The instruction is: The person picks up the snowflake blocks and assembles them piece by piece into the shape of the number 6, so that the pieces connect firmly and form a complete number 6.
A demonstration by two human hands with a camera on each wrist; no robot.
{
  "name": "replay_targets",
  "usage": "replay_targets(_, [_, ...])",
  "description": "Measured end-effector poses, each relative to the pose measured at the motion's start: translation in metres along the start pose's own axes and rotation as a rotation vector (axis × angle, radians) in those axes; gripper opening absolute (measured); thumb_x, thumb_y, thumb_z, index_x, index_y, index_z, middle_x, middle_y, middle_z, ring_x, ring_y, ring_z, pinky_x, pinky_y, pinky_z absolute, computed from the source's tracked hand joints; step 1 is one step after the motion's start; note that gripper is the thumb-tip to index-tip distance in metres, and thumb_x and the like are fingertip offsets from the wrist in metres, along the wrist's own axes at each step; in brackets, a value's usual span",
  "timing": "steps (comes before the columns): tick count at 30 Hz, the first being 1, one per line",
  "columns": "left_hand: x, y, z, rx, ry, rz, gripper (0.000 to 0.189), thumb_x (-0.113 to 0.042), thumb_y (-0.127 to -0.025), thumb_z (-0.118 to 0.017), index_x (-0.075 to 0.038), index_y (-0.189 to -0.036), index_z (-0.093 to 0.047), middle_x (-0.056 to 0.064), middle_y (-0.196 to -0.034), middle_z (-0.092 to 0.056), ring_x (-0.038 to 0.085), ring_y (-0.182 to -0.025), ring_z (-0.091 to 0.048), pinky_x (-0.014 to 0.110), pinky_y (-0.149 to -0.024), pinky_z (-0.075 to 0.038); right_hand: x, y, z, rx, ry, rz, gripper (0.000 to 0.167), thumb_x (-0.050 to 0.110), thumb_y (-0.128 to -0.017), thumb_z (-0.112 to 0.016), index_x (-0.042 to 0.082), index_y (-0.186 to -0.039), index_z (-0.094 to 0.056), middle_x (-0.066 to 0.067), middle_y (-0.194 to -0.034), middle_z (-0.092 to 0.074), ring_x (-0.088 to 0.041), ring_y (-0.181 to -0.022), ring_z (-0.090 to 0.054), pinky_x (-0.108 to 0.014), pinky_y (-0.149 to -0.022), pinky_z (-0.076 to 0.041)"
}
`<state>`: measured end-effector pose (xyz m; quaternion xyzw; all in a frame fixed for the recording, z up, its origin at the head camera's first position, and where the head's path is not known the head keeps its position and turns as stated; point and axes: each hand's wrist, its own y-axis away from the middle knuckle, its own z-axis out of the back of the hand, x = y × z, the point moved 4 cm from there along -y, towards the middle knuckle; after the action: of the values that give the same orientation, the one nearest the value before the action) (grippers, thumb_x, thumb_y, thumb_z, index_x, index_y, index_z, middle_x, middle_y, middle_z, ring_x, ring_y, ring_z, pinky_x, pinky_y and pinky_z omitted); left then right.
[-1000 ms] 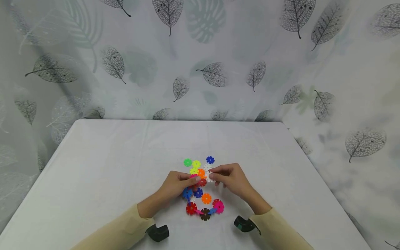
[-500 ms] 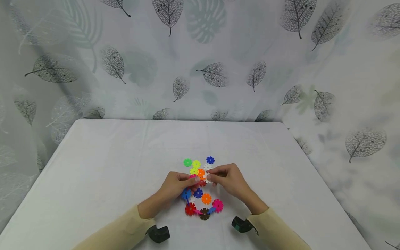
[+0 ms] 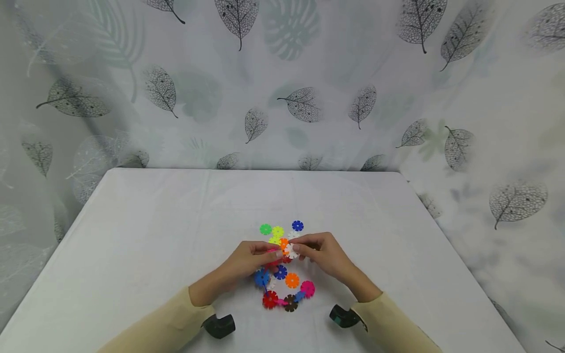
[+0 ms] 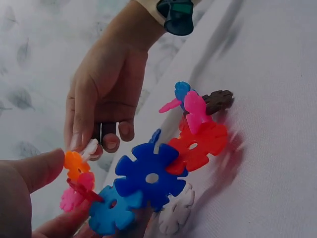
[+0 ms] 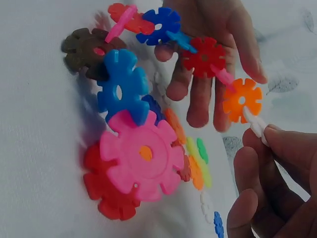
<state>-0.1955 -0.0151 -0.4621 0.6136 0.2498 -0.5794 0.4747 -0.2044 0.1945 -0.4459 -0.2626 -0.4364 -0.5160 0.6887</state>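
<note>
Right fingers [image 5: 262, 163] pinching white disc [image 5: 256, 125] against orange end disc [image 5: 250, 106]; left fingers [image 4: 42, 169] grasping disc chain [image 5: 198, 49]; join likely needing square alignment.

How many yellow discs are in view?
2: one yellow disc to the right of the green disc in the head view, the other yellow disc just nearer the person, beyond the left hand. More could be hidden.

White tabletop [image 3: 145, 235] gives room outside the left hand [image 3: 251, 259] and right hand [image 3: 325, 255]; loose flower discs [image 3: 266, 229] obstruct beyond, a linked disc chain [image 3: 270, 299] nearer.
</note>
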Motion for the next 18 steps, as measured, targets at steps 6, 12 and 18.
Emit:
replay_targets(6, [-0.001, 0.000, -0.001, -0.014, 0.009, -0.018, 0.044, -0.035, -0.097, -0.070, -0.005, -0.129, -0.069, 0.011, -0.102, -0.075, 0.022, -0.093, -0.073, 0.037, -0.094, -0.054, 0.002, 0.000, -0.003, 0.046, -0.015, 0.014, 0.029, 0.029, -0.100, -0.066, 0.014, -0.123, -0.075, 0.000, -0.093, -0.072, -0.030, -0.085, -0.065, -0.036, -0.067, -0.055])
replay_targets(12, [0.000, 0.002, 0.000, -0.017, 0.058, -0.016, 0.045, -0.032, -0.100, -0.066, -0.006, -0.136, -0.064, 0.013, -0.099, -0.074, 0.024, -0.081, -0.072, 0.032, -0.083, -0.057, 0.000, -0.001, 0.002, -0.003, 0.006, 0.040, 0.033, 0.028, -0.102, -0.063, 0.014, -0.132, -0.069, -0.001, -0.117, -0.071, -0.024, -0.101, -0.065, -0.041, -0.080, -0.056])
replay_targets(18, [0.002, 0.002, 0.002, -0.024, 0.075, -0.007, 0.046, -0.031, -0.102, -0.061, -0.012, -0.144, -0.058, 0.013, -0.090, -0.072, 0.026, -0.078, -0.072, 0.031, -0.081, -0.057, -0.008, -0.001, 0.022, -0.216, 0.014, 0.006, 0.035, 0.021, -0.103, -0.061, 0.013, -0.138, -0.064, -0.008, -0.129, -0.066, -0.024, -0.113, -0.061, -0.042, -0.091, -0.055])
